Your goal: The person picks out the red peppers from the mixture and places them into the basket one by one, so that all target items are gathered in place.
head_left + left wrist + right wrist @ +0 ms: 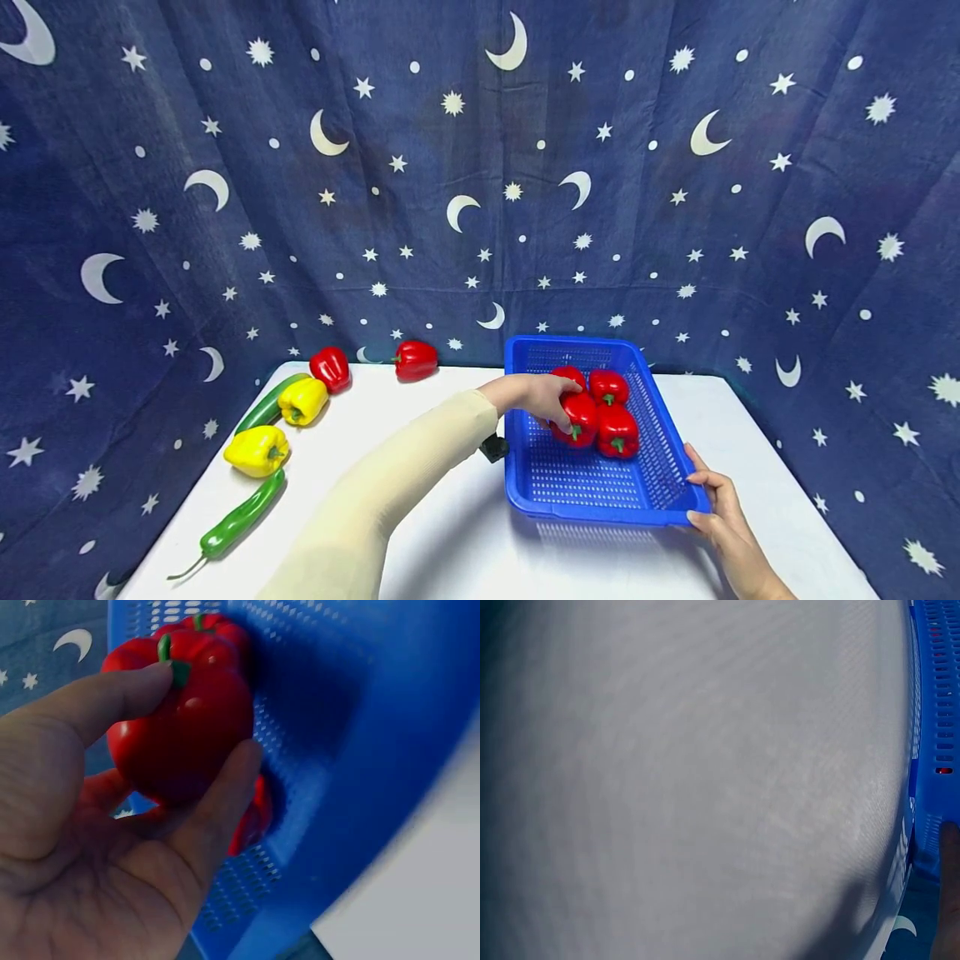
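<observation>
Right of centre, the left hand (543, 396) grips a red pepper (579, 417) inside the basket (585, 513); the right hand (726, 521) pinches its lower-right corner, probably steadying it.

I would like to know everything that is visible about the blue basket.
The blue basket looks like plastic: an open, roughly rectangular tub with rounded corners, a smooth solid rim, and walls and floor pierced by many small slots. It is over the white table, opening upward; whether its floor rests flat there cannot be told. The right hand grips its near right corner. Red peppers are inside, and the left hand holds one of them.
</observation>
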{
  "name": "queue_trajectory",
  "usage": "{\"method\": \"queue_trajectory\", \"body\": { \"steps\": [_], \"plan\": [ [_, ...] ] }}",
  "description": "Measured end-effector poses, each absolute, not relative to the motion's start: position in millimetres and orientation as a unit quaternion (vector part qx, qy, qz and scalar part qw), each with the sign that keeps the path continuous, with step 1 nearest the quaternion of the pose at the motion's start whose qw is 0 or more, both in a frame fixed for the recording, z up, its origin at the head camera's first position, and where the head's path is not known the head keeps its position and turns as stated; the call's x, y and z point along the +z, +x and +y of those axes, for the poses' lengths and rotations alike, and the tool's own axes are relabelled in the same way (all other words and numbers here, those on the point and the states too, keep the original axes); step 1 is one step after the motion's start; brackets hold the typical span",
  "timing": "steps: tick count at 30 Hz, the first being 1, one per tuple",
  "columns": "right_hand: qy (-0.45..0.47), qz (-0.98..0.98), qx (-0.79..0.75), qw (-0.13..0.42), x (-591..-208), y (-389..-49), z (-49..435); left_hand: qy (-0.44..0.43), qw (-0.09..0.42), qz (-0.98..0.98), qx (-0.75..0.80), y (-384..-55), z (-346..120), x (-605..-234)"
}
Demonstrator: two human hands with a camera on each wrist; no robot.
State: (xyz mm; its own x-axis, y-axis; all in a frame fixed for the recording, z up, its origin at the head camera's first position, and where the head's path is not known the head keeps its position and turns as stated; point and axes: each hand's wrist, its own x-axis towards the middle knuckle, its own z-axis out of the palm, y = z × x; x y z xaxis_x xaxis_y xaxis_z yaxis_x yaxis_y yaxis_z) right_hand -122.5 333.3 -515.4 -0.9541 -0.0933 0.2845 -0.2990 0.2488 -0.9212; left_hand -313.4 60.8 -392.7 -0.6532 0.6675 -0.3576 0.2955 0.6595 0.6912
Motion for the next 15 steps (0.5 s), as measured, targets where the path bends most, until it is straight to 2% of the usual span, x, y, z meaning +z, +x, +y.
{"method": "queue_trajectory", "body": {
  "steps": [8,15],
  "plan": [
    [0.117,-0.783,0.606,0.083,-515,-123,332,0.237,0.358,0.839,0.335,-321,68,-385],
    [0.120,-0.779,0.610,0.085,-515,-123,332,0.212,0.375,0.833,0.347,-325,73,-389]
  ]
}}
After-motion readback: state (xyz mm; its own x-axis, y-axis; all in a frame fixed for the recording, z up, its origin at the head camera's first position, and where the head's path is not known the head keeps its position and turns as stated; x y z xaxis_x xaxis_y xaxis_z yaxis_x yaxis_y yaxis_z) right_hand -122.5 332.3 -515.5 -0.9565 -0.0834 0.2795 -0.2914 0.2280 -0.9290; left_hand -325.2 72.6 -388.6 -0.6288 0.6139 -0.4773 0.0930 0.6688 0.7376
